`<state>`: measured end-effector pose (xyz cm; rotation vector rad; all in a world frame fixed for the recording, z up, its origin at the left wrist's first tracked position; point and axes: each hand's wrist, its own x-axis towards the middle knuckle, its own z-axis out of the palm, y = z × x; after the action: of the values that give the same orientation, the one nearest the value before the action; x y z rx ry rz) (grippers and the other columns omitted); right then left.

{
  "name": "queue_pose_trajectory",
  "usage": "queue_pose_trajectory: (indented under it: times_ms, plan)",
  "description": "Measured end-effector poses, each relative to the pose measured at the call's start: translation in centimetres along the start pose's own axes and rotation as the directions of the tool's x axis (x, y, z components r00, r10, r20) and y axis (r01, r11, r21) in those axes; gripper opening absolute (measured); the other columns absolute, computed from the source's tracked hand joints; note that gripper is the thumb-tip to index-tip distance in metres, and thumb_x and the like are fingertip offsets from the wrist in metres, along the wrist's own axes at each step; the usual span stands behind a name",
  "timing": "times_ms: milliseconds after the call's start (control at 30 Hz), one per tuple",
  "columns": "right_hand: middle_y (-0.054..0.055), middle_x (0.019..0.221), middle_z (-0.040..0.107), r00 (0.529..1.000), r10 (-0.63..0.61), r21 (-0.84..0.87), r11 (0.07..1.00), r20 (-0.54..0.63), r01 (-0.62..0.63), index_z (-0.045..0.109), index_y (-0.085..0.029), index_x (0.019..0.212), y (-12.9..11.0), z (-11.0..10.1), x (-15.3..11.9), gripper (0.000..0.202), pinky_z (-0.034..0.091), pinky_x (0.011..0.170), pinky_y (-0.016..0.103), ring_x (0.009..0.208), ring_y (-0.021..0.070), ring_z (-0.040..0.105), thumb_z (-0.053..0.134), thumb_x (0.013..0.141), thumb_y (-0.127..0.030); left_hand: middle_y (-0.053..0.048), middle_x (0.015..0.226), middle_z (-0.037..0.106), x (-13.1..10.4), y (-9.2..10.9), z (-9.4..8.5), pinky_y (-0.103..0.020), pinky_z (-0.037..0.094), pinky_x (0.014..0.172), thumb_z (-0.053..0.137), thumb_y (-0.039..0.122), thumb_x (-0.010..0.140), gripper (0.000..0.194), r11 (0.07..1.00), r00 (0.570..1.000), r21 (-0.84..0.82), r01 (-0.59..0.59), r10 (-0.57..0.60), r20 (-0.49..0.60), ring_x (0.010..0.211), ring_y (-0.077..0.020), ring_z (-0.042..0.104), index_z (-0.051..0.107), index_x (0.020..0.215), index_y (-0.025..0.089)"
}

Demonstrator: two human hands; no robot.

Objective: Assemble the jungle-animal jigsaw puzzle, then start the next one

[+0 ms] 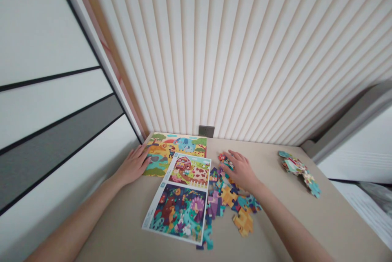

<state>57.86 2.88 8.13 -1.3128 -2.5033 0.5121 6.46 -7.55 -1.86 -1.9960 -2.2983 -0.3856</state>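
Orientation: 12 o'clock points toward the ribbed wall (pixel 202 49), 6 o'clock toward the person. Positions are given from the named hand.

Right hand (pixel 240 170): The main pile of puzzle pieces (pixel 226 196) lies at 7 o'clock, its upper part under the fingers. The fingers are bent and slightly apart, touching the pieces; whether one is gripped cannot be told. One yellow-orange piece (pixel 244 222) sits at 6 o'clock, at the pile's lower edge. A smaller pile (pixel 295 167) lies at 3 o'clock, well apart.

Left hand (pixel 134 166): Palm down, fingers extended, resting on the left edge of a colourful picture (pixel 161 151) with no object grasped. The main pile lies between 3 and 4 o'clock, beyond a printed sheet (pixel 183 192). The sheet, at 4 o'clock, overlaps the lower right of the picture (its own right edge meets the pile).

Count: two hands, two piles, one sheet bearing two printed scenes (a farm above, a dark forest below), one colourful picture, one table (pixel 122 221), one wall socket (pixel 206 131). Individual pieces overlap and cannot be counted.
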Motion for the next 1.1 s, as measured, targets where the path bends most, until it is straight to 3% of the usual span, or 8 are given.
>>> queue_pose_trajectory:
  times_ms: [100, 233, 467, 1100]
  plan:
    - [0.013, 0.172, 0.035, 0.997, -0.022, -0.028, 0.999, 0.07, 0.024, 0.042, -0.033, 0.163, 2.2, 0.6, 1.0, 0.067, 0.022, 0.122, 0.072, 0.157, 0.0424, 0.03, 0.046, 0.104, -0.065, -0.015, 0.172, 0.035, -0.7, 0.0, 0.1, -0.052, 0.026, 0.13, 0.029, 0.051, 0.106, 0.068, 0.997, 0.997, 0.002, -0.075, 0.075, 0.025, 0.16, -0.029, 0.031, 0.043, 0.162, 0.014]
    - [0.004, 0.174, 0.033, 0.981, -0.119, -0.038, 0.991, 0.152, 0.126, 0.05, -0.042, 0.157, 2.0, 1.9, 0.0, 0.063, 0.016, 0.126, 0.069, 0.16, 0.0398, 0.024, 0.054, 0.1, -0.068, -0.018, 0.171, 0.035, -0.8, 0.0, 0.5, -0.052, 0.028, 0.128, 0.025, 0.049, 0.106, 0.071, 0.996, 0.996, 0.008, -0.093, 0.092, 0.017, 0.16, -0.0305, 0.031, 0.038, 0.163, 0.009]
    - [0.002, 0.172, 0.038, 0.962, -0.225, -0.05, 0.971, 0.153, 0.235, 0.053, -0.043, 0.155, 1.0, 2.1, -2.6, 0.055, 0.016, 0.127, 0.065, 0.158, 0.0357, 0.029, 0.055, 0.102, -0.059, -0.02, 0.169, 0.037, -0.7, 0.7, 1.4, -0.051, 0.025, 0.13, 0.024, 0.054, 0.104, 0.076, 0.994, 0.994, 0.017, -0.105, 0.105, 0.001, 0.159, -0.0321, 0.033, 0.041, 0.16, 0.006]
    - [0.001, 0.171, 0.038, 0.9, -0.356, 0.04, 0.933, 0.25, 0.358, 0.058, -0.043, 0.151, 1.2, 0.1, -6.5, 0.05, 0.01, 0.128, 0.066, 0.16, 0.0355, 0.029, 0.059, 0.101, -0.049, -0.026, 0.17, 0.033, -1.0, 4.6, 2.9, -0.054, 0.027, 0.129, 0.023, 0.05, 0.106, 0.076, 0.998, 0.997, 0.001, -0.07, 0.07, -0.026, 0.16, -0.0354, 0.03, 0.04, 0.159, -0.001]
